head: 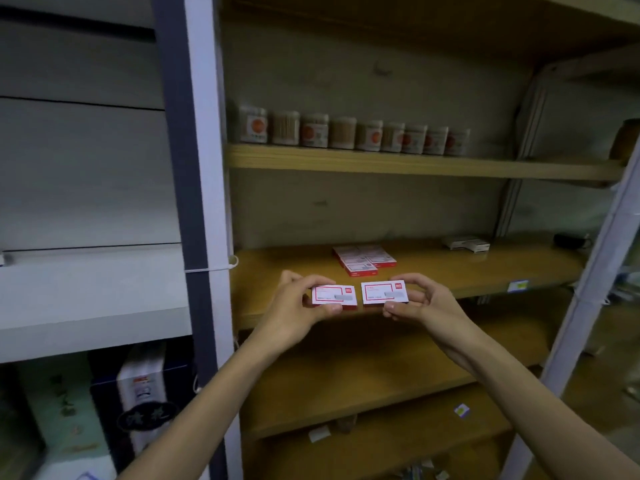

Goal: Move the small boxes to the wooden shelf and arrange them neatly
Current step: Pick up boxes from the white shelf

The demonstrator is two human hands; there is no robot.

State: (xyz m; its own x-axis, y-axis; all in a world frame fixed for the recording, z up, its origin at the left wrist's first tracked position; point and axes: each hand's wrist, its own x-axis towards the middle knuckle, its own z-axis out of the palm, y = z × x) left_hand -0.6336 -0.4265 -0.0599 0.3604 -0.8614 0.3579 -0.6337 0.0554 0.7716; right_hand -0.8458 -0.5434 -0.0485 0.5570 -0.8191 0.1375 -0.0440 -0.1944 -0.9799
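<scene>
Head view: two bare hands hold small red-and-white boxes over the front edge of a wooden shelf (433,271); the left hand (298,306) pinches one box (334,295) by its long edges, the right hand (420,303) pinches another box (383,292) likewise; each grip is closed on its box; a cluster of matching boxes (363,259) lies further back; they look light, stiff cardboard, best held by opposite edges.

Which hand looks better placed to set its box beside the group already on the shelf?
Probably the right hand: its box sits almost directly in front of the red-and-white boxes on the wooden shelf.
</scene>
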